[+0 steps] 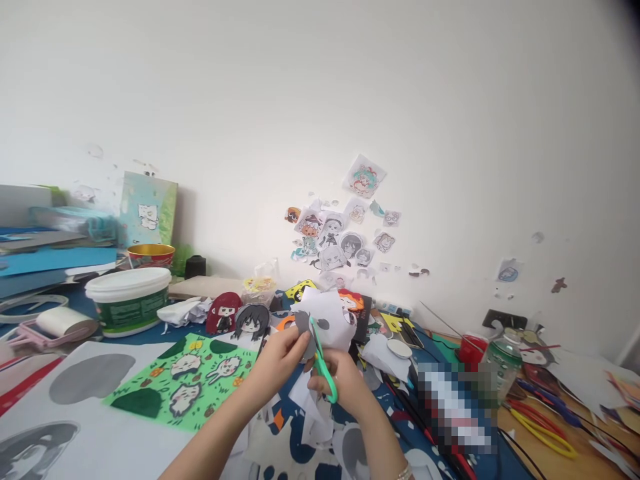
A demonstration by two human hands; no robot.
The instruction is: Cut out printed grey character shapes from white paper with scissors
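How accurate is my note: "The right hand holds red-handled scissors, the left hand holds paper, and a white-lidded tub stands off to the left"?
One detail is wrong: the scissors have green handles, not red, as the head view shows. The rest stands: they are in the right hand, the left hand holds paper, and the white-lidded tub stands off to the left.

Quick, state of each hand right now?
Left hand: closed, pinching grey-printed paper.
Right hand: closed, holding green-handled scissors.
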